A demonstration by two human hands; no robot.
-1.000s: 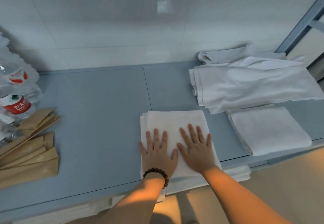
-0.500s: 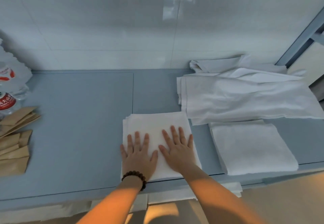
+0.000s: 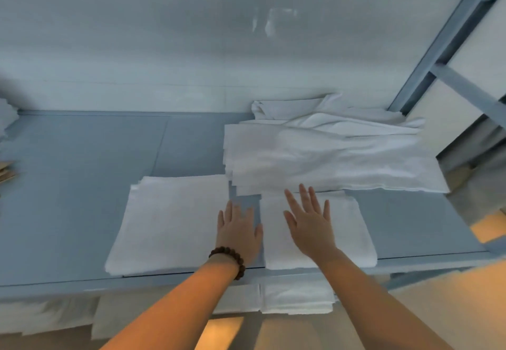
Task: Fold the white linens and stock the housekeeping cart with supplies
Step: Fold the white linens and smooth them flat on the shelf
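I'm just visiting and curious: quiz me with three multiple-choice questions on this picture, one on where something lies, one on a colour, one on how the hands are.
1. Where is the loose linen pile? A) behind the right folded towel B) on the floor C) inside a basket
2. What colour is the shelf top? A) red B) blue-grey C) black
3. How are the left hand and right hand? A) fists B) gripping bottles C) open, fingers straight
Answers: 1 A, it lies farther back, toward the wall. 2 B, its bare surface shows blue-grey. 3 C, all fingers are spread, holding nothing.
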